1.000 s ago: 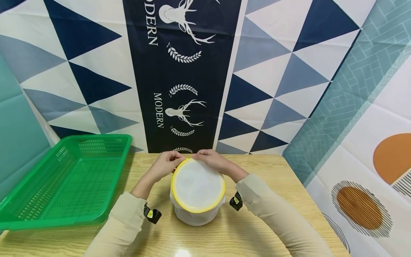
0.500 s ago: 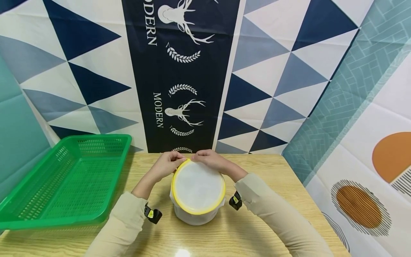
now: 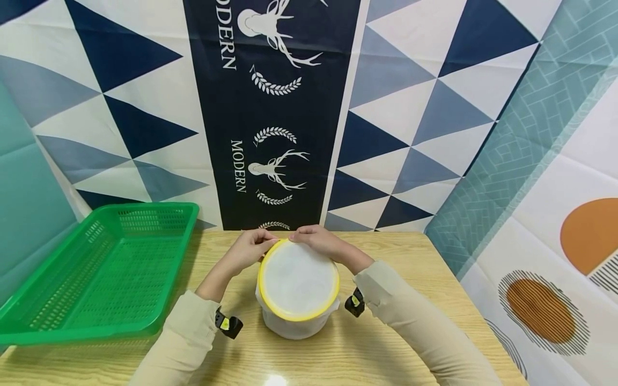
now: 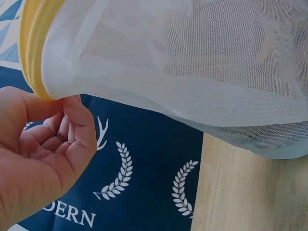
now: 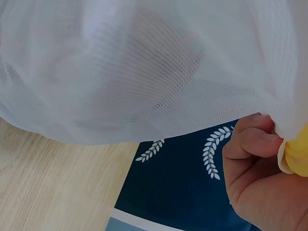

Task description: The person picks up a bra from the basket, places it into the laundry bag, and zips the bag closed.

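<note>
A round white mesh laundry bag with a yellow zippered rim stands on the table, its flat top tilted toward me in the head view. At the far edge of that rim, my left hand pinches the yellow band between thumb and curled index finger. The left wrist view shows this left hand below the yellow band, fingers folded in. Close beside it, my right hand grips the rim from the right. In the right wrist view the right hand pinches mesh next to the yellow edge.
A green plastic basket with perforated sides sits at the left of the wooden table. Behind the table hangs a patterned cloth with triangles and deer heads. More patterned cloth borders the right side.
</note>
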Available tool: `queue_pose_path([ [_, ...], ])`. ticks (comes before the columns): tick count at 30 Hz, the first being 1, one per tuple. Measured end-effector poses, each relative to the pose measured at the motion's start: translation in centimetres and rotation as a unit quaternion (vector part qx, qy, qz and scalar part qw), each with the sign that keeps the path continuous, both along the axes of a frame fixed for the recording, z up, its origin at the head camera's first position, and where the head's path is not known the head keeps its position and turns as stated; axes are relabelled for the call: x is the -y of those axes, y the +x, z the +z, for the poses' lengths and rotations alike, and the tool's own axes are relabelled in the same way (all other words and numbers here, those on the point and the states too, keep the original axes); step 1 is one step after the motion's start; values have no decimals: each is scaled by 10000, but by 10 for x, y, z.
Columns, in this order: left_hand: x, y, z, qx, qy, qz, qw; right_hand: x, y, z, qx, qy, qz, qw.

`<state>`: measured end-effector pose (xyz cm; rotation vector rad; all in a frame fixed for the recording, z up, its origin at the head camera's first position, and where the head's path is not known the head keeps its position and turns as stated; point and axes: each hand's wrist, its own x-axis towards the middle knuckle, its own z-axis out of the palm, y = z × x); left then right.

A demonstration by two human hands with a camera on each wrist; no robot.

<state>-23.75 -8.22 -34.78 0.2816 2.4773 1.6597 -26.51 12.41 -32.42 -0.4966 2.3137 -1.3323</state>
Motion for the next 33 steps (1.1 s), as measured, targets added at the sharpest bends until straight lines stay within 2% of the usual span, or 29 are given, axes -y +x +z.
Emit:
queue_pose_path([
  [8, 2, 0, -3, -69, 120, -102, 9999, -4, -2, -2, 58, -29, -169, 9998],
  [19, -1, 1, 1, 88, 247, 41, 9996, -5, -1, 1, 12, -61, -191, 9998],
  [29, 0, 0, 6, 62, 291, 42, 9995, -6, 0, 5, -78, 113, -202, 9997],
  [33, 0, -1, 8, 115, 234, 127, 9996, -5, 0, 8, -251, 354, -152, 9989],
])
